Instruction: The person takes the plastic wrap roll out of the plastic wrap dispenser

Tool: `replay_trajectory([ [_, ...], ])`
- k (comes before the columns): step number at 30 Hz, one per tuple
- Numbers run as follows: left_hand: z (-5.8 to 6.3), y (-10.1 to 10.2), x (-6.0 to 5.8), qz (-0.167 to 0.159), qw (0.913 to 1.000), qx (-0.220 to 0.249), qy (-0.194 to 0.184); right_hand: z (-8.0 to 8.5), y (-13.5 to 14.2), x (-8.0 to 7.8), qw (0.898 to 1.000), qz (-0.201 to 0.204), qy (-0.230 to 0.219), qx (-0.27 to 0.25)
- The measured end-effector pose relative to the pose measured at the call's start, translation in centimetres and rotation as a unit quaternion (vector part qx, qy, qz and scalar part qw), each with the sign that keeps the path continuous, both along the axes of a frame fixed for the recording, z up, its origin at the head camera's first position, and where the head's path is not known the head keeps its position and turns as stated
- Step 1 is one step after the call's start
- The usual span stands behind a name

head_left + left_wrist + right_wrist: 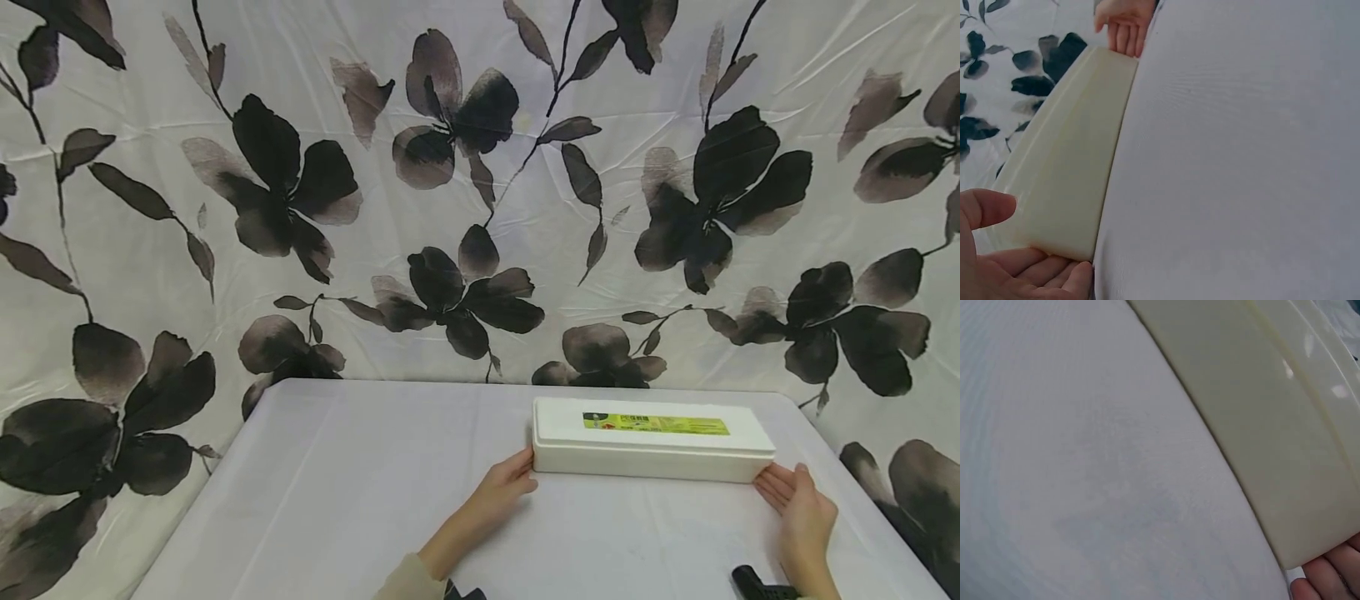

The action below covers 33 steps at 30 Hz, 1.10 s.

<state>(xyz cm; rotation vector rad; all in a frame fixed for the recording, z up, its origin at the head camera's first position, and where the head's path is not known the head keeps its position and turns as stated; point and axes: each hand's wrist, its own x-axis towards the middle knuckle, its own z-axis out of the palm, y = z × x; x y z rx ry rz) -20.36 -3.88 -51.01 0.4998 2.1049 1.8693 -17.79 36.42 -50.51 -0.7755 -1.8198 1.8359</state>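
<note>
Right, so there's a long off-white rectangular box point(652, 454), smooth & hard like plastic, sitting on the R half of a desk point(360, 475) w/ a plain white cloth covering, up toward the far edge. It lies flat, long side facing the person, slightly skewed. Its fitted off-white lid point(558, 421) is on, w/ a narrow yellow-green printed label point(656, 423) stuck along the top; print's too small to read.

Both bare hands are at it, one per short end. L hand point(506, 486) is at the box's L end: fingers mostly straight, lightly bent at the tips, laid against that end near the bottom corner; thumb's well apart from them, up by the long side, can't tell if it's touching. R hand point(808, 515) is at the R end, fingers side by side & extended, tips on the end near its lower front corner, palm turned inward, thumb sticking out separately. Neither is curled round anything; box is btwn them. Can't tell if any fingertip's tucked underneath.

There's a beige sleeve point(411, 579) on the L arm, plus a black device point(757, 583) by the R wrist, partly cut off. Behind the desk: white fabric backdrop point(570, 275), creased, w/ big dark grey-brown flowers & leaves.
</note>
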Motion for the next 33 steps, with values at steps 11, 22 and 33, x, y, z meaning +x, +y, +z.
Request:
replay_trajectory([
  [11,1.1,-3.0,0.9,0.015,0.9997,-0.014,-0.016,1.7,0.2,-0.1,0.985,0.154,-0.067,0.028],
  [22,1.8,-7.3,1.5,0.018,0.9996,-0.024,0.002,-1.1,0.5,-2.1,0.961,0.246,-0.094,0.086],
  [33,1.9,-12.2,2.6,0.026,0.9986,-0.017,-0.042,4.7,-6.3,0.0,0.936,0.283,-0.126,0.166],
])
